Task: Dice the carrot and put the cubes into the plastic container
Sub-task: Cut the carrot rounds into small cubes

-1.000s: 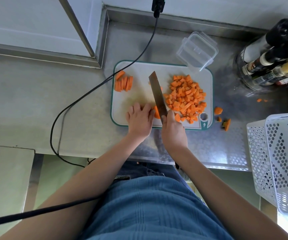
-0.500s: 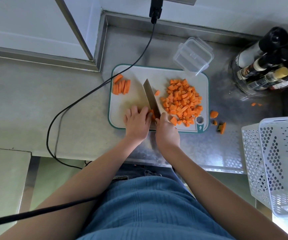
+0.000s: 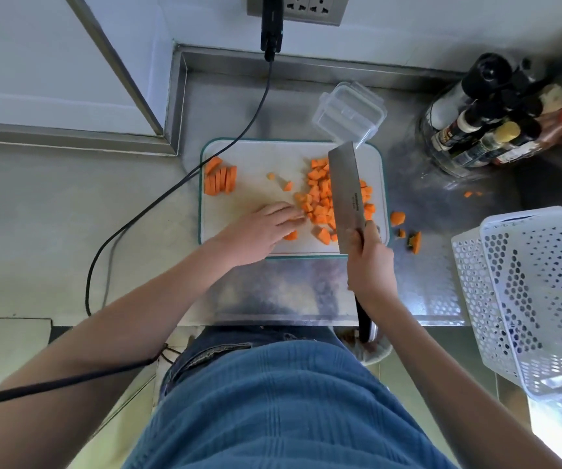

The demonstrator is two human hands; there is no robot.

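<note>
A white cutting board [image 3: 262,157] with a green rim lies on the steel counter. Diced carrot cubes [image 3: 318,194] are heaped on its right half, and a row of carrot sticks [image 3: 220,179] lies at its left end. My left hand [image 3: 261,228] rests flat on the board, fingertips touching the cubes at the heap's left edge. My right hand [image 3: 371,262] grips the cleaver [image 3: 345,194], whose broad blade lies tilted over the heap's right side. The clear plastic container [image 3: 349,113] stands just beyond the board's far right corner.
Carrot scraps [image 3: 408,231] lie on the counter right of the board. Several bottles [image 3: 496,123] stand at the back right. White perforated baskets [image 3: 530,292] sit at the right edge. A black cable [image 3: 178,184] runs from the wall socket across the board's left corner.
The cleaver has swung from the board's middle to the right, over the heap. My left hand has left the piece it was steadying and stretched flat toward the cubes.
</note>
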